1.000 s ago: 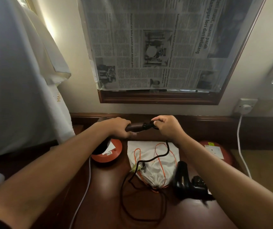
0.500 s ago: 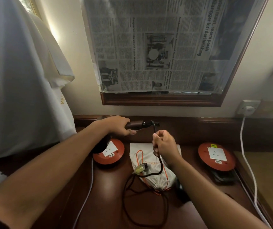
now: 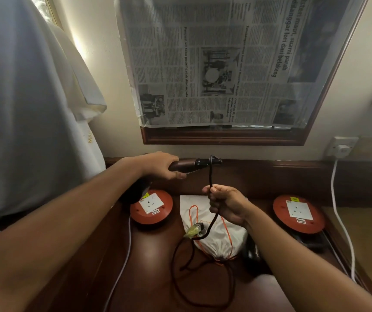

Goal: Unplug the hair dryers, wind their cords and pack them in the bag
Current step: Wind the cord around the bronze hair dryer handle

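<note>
My left hand clamps the hair dryer's handle, lying level and pointing right, while my right hand, just below its tip, pinches the cord dropping toward the bag beneath.

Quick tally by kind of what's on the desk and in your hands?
Hair dryers: 2, one held, one behind the right arm
Red socket reels: 2
Drawstring bags: 1
Total: 5
</note>
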A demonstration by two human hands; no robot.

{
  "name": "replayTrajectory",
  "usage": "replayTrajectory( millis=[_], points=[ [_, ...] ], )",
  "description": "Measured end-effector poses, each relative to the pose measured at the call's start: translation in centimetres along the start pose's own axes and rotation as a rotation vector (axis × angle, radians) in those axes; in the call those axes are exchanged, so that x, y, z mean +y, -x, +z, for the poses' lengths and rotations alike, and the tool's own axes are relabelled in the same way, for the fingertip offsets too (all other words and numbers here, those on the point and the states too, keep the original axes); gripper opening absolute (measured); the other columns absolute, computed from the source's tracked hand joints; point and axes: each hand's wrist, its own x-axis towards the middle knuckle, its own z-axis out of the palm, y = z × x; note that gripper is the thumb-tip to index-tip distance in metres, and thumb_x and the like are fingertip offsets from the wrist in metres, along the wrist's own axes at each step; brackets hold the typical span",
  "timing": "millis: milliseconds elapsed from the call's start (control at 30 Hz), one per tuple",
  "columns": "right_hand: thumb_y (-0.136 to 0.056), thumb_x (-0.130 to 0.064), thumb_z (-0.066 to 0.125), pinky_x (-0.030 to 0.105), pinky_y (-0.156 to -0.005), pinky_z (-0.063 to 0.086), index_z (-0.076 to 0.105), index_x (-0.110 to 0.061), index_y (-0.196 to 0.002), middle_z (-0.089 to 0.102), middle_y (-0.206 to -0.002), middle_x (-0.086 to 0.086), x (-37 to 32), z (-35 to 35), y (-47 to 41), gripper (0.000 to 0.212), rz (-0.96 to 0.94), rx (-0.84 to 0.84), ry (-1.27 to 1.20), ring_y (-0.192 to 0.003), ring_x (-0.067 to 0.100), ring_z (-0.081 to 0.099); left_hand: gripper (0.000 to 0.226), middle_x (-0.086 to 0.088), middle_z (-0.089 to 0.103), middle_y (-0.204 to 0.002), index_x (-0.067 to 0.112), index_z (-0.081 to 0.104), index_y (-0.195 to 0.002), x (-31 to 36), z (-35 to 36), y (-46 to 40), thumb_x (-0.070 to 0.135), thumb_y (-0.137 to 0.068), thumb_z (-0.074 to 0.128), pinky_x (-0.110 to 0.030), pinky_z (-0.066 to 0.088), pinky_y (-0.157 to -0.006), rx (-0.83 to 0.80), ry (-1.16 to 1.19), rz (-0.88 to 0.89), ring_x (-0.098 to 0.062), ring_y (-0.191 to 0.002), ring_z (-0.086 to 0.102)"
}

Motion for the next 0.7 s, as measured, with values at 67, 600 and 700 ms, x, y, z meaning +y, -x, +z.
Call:
replayTrajectory(
  millis=[67, 600, 700],
  points=[
    [-0.099, -0.005, 0.036, 0.023, -0.049, 0.032, 0.059, 0.000, -0.098, 0.039, -0.066, 0.003, -0.7, -0.1, -0.4, 0.024, -0.002, 0.022, 0.052, -0.052, 0.011, 0.032, 0.036, -0.005, 0.061, -0.098, 0.016, 0.054, -0.107, 0.1, -0.1, 0.2, 0.047, -0.089, 0.059, -0.025, 0.046, -0.079, -0.011, 0.013, 0.010, -0.018, -0.088, 0.058],
    [-0.093, -0.020, 0.056, 0.024, -0.046, 0.031, 0.069, -0.012, -0.067, 0.043, -0.050, 0.001, -6.8, -0.9, -1.4, 0.031, -0.074, 0.200, 1.063, -0.046, 0.012, 0.035, 0.021, 0.004, 0.060, -0.092, 0.033, 0.052, -0.090, 0.4, 0.0, 1.0, 0.051, -0.086, 0.061, -0.023, 0.045, -0.074, -0.145, -0.002, 0.012, -0.013, -0.086, 0.058],
    [-0.088, -0.031, 0.065, 0.025, -0.049, 0.035, 0.070, -0.011, -0.067, 0.050, -0.051, 0.006, -8.6, -1.2, -1.5, 0.030, -0.181, 0.207, 1.133, -0.048, 0.012, 0.041, 0.022, 0.004, 0.061, -0.093, 0.035, 0.051, -0.088, 0.5, 0.2, 0.9, 0.054, -0.085, 0.061, -0.028, 0.048, -0.079, -0.188, -0.017, -0.004, -0.014, -0.089, 0.059]
  ],
)
